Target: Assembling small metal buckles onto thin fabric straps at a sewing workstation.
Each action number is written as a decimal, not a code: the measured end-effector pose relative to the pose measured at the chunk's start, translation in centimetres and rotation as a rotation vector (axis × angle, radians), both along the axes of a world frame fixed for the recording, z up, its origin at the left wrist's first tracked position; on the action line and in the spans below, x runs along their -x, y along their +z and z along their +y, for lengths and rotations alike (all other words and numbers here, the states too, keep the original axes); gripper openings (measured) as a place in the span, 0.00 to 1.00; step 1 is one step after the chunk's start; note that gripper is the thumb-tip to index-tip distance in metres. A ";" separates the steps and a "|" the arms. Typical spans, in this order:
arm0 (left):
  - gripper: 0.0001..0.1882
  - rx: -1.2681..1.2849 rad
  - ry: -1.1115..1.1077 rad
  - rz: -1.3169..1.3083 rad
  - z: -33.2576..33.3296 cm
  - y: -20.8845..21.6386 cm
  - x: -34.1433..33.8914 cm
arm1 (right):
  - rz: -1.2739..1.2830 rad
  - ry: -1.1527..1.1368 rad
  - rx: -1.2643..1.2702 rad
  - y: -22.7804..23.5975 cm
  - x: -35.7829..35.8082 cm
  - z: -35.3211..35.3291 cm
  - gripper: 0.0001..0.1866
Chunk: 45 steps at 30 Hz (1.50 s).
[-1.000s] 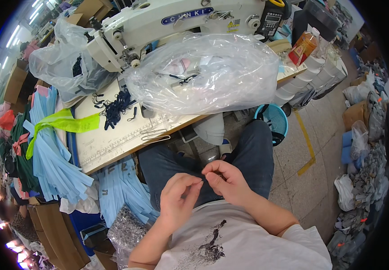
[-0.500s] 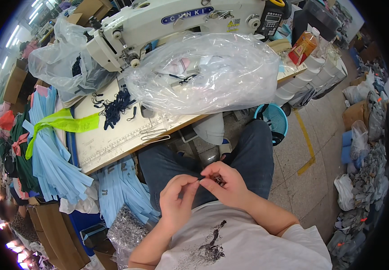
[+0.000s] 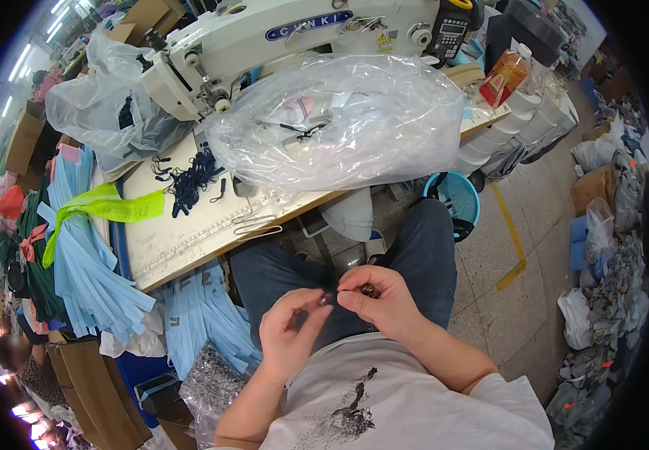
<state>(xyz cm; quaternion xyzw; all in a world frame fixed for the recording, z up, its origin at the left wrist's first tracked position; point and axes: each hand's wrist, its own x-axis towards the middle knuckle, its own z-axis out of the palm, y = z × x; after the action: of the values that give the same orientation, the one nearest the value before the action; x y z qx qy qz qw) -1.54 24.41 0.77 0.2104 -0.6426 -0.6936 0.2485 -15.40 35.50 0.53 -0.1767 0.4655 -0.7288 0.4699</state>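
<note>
Both my hands are together over my lap, in front of my grey shirt. My left hand (image 3: 292,328) is closed in a pinch at the fingertips, on a small dark piece (image 3: 327,298) too small to name. Close beside it, my right hand (image 3: 384,301) is also pinched, its fingertips just short of the left ones. Within its curled fingers shows a dark brown, shiny, bead-like cluster (image 3: 370,291), partly hidden. Up and to the left, dark navy looped cord pulls (image 3: 193,180) lie heaped on the sewing table (image 3: 182,244).
A white sewing machine (image 3: 302,34) stands behind a large clear plastic bag (image 3: 339,127). Light blue fabric strips (image 3: 88,255) hang at the left, with a lime-green strip (image 3: 107,204) across them. A blue basket (image 3: 455,201) is on the floor by my right knee.
My fingertips, which met around a small dark piece, are now slightly apart. The right hand has shifted a little up and to the right; the left has tilted slightly.
</note>
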 end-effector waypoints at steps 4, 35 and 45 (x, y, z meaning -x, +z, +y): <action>0.13 0.379 0.126 -0.064 -0.2 0.8 0.7 | -0.052 0.039 -0.048 0.4 0.0 0.2 0.04; 0.13 -0.139 0.177 0.021 -6.2 2.6 1.3 | 0.326 -0.191 0.069 12.8 8.3 -7.8 0.10; 0.12 0.960 0.328 -0.355 -17.8 0.5 4.1 | -0.411 0.264 -0.259 -1.2 1.5 -1.1 0.07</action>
<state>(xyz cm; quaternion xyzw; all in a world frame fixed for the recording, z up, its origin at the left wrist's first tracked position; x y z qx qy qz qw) -5.68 6.66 1.28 0.2848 -0.8782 -0.2277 0.3096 -16.88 34.44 -0.64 -0.0226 0.4227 -0.6162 0.6641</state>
